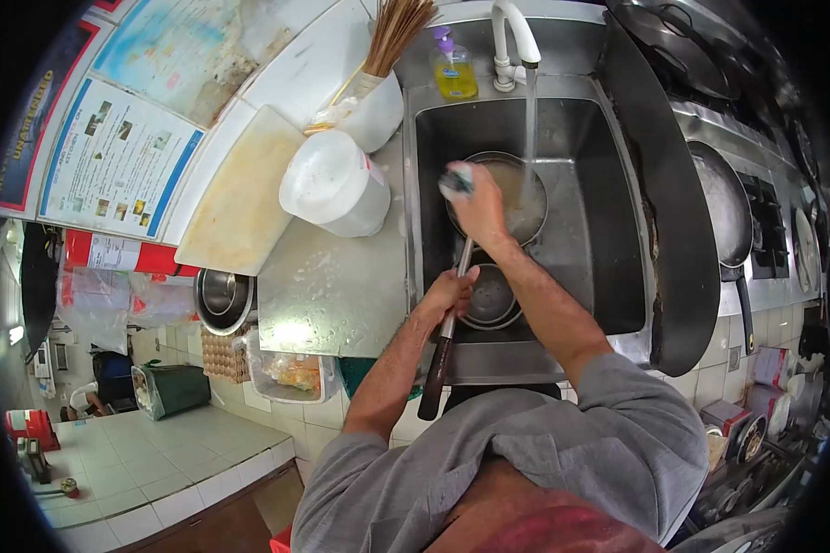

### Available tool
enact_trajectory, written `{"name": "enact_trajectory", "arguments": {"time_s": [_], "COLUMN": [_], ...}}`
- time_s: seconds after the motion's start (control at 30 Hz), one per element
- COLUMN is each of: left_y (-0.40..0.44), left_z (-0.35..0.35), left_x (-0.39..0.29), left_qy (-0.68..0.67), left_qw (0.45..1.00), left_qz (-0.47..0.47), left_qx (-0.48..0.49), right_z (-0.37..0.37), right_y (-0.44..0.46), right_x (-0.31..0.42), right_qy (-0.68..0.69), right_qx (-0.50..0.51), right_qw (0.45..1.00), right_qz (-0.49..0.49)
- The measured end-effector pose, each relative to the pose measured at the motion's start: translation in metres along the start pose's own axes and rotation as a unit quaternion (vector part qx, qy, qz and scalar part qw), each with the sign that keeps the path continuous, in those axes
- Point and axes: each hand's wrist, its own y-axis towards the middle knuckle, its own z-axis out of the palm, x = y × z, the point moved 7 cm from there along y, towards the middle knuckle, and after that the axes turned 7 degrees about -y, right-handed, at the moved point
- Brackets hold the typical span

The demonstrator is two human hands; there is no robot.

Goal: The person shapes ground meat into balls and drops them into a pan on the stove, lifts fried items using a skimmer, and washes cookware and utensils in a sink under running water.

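Observation:
My left hand (pixel 451 294) is closed around a long-handled utensil (pixel 441 355) with a dark grip and a metal shaft. The shaft slants up over the sink; its far end is hidden behind my right hand (pixel 481 205). That hand is closed on a dark green and white scrubbing pad (pixel 456 182), blurred by motion. Beneath it, a round pan (pixel 528 219) holding cloudy water sits in the metal sink (pixel 609 304). Water runs into the pan from the white faucet (pixel 518 35). Nearer me, a round metal bowl (pixel 493 297) lies in the sink, partly covered by my left hand.
A yellow soap bottle (pixel 455 76) stands behind the sink. On the left counter are a white tub (pixel 335 184), a cutting board (pixel 240 189) and a stick brush (pixel 398 37). A tall metal panel (pixel 669 212) separates the sink from a frying pan (pixel 721 205) at the stove.

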Motion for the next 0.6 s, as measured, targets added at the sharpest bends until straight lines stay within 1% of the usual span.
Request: {"name": "enact_trajectory", "arguments": {"time_s": [0.07,0.1,0.13,0.17,0.2,0.23,0.27,0.33,0.37,0.43,0.47,0.5,0.53,0.57,0.6], "left_y": [0.0,0.0,-0.001,-0.001,0.005,0.011,0.01,0.004,0.011,0.029,0.029,0.024,0.019,0.015,0.015], "left_z": [-0.002,-0.002,-0.001,0.002,0.001,0.003,0.015,0.027,0.029,0.026,0.033,0.036,0.039,0.042,0.043], "left_x": [0.003,0.004,0.001,-0.001,0.004,0.008,0.002,-0.018,-0.02,-0.031,-0.039,-0.048,-0.056,-0.063,-0.066], "left_qy": [-0.013,-0.005,0.003,0.014,-0.038,-0.087,-0.067,-0.078,-0.063,-0.104,-0.098,-0.072,-0.046,-0.015,-0.009], "left_qw": [1.0,1.0,0.999,0.997,0.996,0.991,0.989,0.992,0.992,0.989,0.988,0.994,0.998,0.999,0.998], "left_qz": [0.002,0.002,0.03,0.055,0.03,-0.001,-0.011,-0.019,-0.023,0.013,0.012,0.014,0.015,0.028,0.026], "left_qx": [0.014,0.022,0.031,0.046,0.073,0.101,0.128,0.093,0.109,0.104,0.116,0.08,0.044,0.045,0.05], "right_z": [0.017,0.026,0.039,0.053,0.074,0.105,0.138,0.12,0.104,0.084,0.077,0.069,0.045,0.019,0.004], "right_y": [0.018,0.027,0.035,0.046,0.056,0.069,0.082,0.083,0.091,0.095,0.103,0.112,0.113,0.113,0.11], "right_x": [0.056,0.086,0.11,0.135,0.148,0.153,0.154,0.159,0.146,0.105,0.067,0.023,-0.014,-0.048,-0.089], "right_qy": [0.11,0.135,0.175,0.213,0.198,0.222,0.183,0.134,0.121,-0.068,-0.163,-0.255,-0.298,-0.369,-0.316], "right_qx": [0.001,0.018,0.048,0.035,0.032,0.064,0.08,0.234,0.216,0.223,0.196,0.168,0.134,0.054,0.051], "right_qw": [0.992,0.987,0.98,0.968,0.967,0.958,0.952,0.95,0.957,0.96,0.956,0.943,0.943,0.928,0.944], "right_qz": [-0.062,-0.089,-0.083,-0.127,-0.155,-0.169,-0.232,-0.155,-0.153,-0.152,-0.144,-0.131,-0.061,0.013,0.082]}}
